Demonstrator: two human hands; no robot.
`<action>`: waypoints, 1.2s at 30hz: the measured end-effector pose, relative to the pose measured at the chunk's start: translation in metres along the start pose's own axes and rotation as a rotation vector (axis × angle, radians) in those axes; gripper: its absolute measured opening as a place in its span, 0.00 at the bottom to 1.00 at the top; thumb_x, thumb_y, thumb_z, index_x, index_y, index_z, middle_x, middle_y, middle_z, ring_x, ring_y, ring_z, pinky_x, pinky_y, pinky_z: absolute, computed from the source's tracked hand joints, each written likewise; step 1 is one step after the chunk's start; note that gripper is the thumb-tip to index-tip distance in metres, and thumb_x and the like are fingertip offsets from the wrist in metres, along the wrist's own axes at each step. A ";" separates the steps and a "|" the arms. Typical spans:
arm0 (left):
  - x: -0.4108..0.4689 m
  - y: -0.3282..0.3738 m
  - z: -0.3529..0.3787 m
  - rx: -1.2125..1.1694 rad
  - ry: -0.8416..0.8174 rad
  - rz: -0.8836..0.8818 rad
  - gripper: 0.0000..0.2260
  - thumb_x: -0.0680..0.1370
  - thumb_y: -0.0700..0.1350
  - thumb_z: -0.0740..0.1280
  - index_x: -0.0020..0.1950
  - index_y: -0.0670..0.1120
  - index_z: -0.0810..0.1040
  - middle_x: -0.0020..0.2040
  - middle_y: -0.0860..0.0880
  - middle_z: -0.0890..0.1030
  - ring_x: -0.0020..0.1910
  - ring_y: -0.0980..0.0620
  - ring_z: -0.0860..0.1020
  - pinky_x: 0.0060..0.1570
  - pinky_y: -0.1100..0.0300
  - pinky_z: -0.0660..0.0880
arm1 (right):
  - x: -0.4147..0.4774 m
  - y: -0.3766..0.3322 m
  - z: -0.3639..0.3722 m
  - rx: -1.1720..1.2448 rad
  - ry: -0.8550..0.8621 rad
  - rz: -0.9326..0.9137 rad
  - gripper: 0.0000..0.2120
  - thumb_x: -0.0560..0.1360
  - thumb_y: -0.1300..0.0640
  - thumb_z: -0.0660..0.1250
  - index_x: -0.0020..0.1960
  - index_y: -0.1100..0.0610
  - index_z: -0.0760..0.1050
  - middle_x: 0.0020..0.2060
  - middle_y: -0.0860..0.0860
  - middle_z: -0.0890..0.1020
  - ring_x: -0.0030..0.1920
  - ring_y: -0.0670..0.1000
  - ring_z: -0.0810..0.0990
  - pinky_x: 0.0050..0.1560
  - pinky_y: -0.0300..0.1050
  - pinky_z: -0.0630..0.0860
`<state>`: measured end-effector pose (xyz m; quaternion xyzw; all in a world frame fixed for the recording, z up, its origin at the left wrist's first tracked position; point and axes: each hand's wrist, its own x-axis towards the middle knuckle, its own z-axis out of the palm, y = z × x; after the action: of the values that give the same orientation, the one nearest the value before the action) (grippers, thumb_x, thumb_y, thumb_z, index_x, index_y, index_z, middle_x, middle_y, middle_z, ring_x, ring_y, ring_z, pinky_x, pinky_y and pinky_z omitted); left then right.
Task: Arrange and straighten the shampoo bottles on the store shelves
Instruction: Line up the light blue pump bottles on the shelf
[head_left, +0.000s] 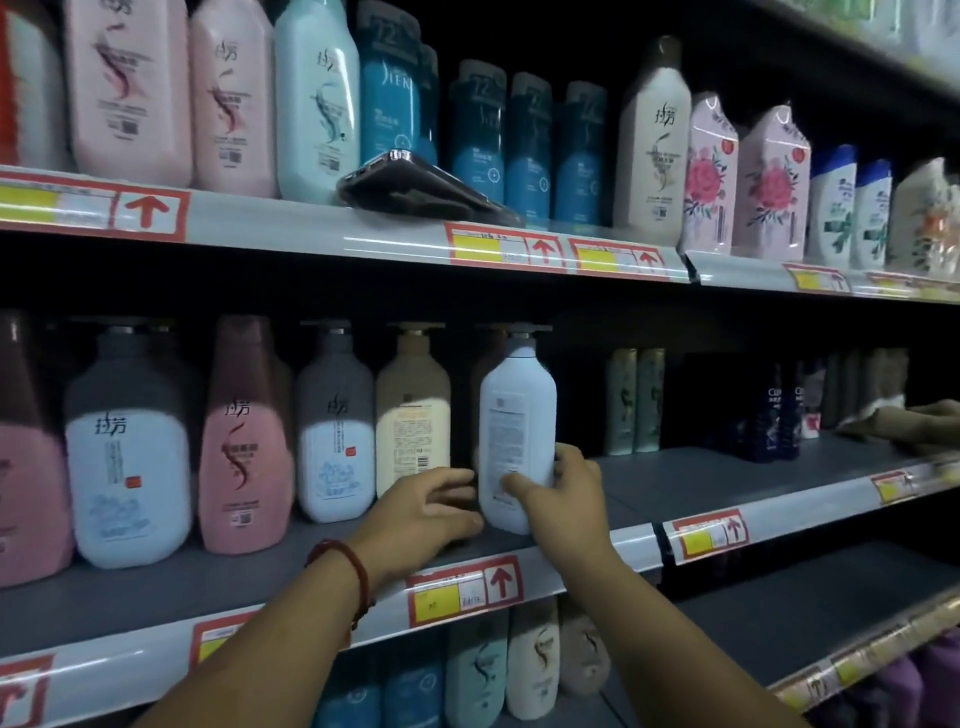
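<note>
White pump bottle (517, 436) is stood on middle shelf (639, 540), back label outward. It is clasped low by right hand (558, 493); left hand (426, 512) is cupped beside base. Judged stiff, heavy, slick; best held low.

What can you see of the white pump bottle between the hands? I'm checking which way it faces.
The white pump bottle stands upright on the middle shelf, right end of its row. Glossy plastic, grey shoulder, dark pump head. Its fine-print back label faces out. The left hand touches its lower left side; the right hand grips its lower right.
</note>
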<state>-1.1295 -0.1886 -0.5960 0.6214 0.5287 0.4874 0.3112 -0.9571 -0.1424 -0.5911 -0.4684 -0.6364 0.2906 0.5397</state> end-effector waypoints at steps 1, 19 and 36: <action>-0.001 0.001 0.001 -0.016 -0.015 0.018 0.24 0.73 0.41 0.76 0.68 0.51 0.76 0.57 0.55 0.85 0.56 0.55 0.84 0.62 0.54 0.78 | -0.005 -0.001 0.001 0.007 0.027 -0.016 0.24 0.67 0.43 0.72 0.61 0.47 0.72 0.55 0.46 0.70 0.59 0.53 0.75 0.57 0.54 0.79; -0.005 0.005 0.021 0.346 0.254 0.081 0.35 0.61 0.72 0.71 0.62 0.55 0.78 0.50 0.58 0.84 0.48 0.60 0.82 0.48 0.56 0.82 | -0.033 -0.004 0.003 0.056 0.008 -0.171 0.04 0.75 0.56 0.67 0.47 0.48 0.79 0.48 0.45 0.79 0.40 0.45 0.83 0.45 0.50 0.82; -0.001 0.000 0.008 0.291 0.103 0.051 0.17 0.71 0.50 0.78 0.58 0.52 0.80 0.49 0.55 0.85 0.48 0.61 0.83 0.49 0.64 0.79 | -0.009 -0.016 0.011 -0.279 0.026 -0.095 0.33 0.65 0.38 0.75 0.59 0.51 0.62 0.53 0.49 0.74 0.52 0.54 0.78 0.49 0.55 0.80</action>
<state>-1.1216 -0.1890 -0.5992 0.6474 0.5931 0.4444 0.1778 -0.9722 -0.1557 -0.5834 -0.5118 -0.6849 0.1674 0.4909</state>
